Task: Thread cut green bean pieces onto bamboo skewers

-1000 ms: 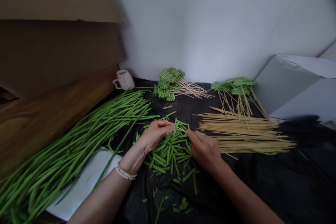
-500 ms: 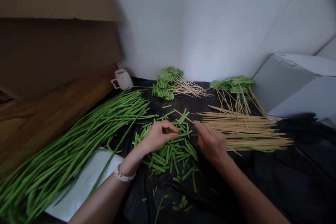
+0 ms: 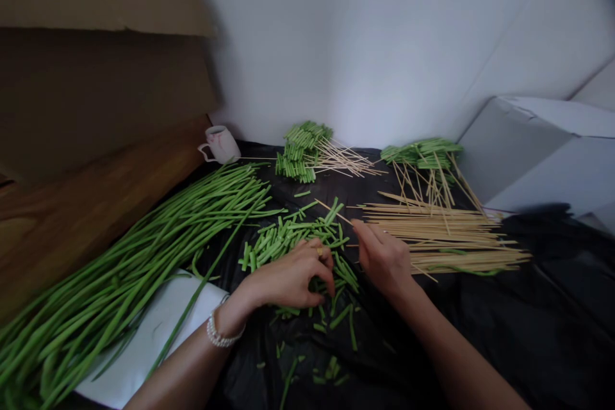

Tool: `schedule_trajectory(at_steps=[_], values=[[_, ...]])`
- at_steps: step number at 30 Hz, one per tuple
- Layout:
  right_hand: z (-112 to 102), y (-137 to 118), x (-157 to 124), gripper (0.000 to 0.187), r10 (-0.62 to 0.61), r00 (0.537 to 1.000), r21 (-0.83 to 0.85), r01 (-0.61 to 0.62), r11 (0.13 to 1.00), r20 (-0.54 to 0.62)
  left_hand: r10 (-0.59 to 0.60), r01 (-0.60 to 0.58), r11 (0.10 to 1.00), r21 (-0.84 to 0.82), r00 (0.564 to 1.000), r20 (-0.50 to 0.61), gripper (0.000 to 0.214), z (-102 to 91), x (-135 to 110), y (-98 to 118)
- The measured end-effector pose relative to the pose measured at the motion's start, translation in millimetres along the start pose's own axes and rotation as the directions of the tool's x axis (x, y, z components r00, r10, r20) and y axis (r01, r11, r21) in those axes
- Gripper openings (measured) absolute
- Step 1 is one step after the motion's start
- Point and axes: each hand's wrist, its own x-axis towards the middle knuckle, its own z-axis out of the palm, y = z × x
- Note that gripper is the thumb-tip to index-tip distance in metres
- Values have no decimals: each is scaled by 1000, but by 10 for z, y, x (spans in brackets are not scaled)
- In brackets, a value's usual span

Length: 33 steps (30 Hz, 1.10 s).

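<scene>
Two hands busy: our left hand (image 3: 293,278) is clenched over cut bean pieces (image 3: 276,240) on the black sheet (image 3: 480,333); our right hand (image 3: 382,257) pinches a part-loaded skewer (image 3: 342,215) just beyond. Threading step, we judge; next piece needs centring on its tip.

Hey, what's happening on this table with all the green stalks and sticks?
A person works with bare hands over a black sheet. The right hand pinches one wooden skewer, which seems to carry a few green pieces on its far end. The left hand is curled down into the heap of short cut green pieces; whether it has gripped any is hidden. Long uncut stalks lie at the left, loose skewers at the right, and a cup and two bunches of loaded skewers by the wall.
</scene>
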Motion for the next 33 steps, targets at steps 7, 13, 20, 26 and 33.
schedule_trajectory(at_steps=[7, 13, 20, 26, 33], values=[[-4, -15, 9, 27, -3, 1000, 13, 3, 1000, 0, 66, -59, 978, 199, 998, -25, 26, 189, 56, 106], [-6, -26, 18, 26, 2, 1000, 12, -2, 1000, -10, 153, -128, 930, 345, 987, -46, 11, 294, 126, 108], [8, 20, 11, 25, 8, 999, 11, -7, 1000, -36, 63, -19, 982, 188, 971, -231, 8, 315, 173, 29], [-18, 67, 50, 21, 71, 991, 25, -68, 997, -112, -383, 61, 842, -536, 768, -514, 10, 126, 144, -287], [-25, -2, 26, 25, -3, 997, 58, 7, 998, -82, -737, -174, 238, -956, 608, -294, 35, 19, 113, -459]])
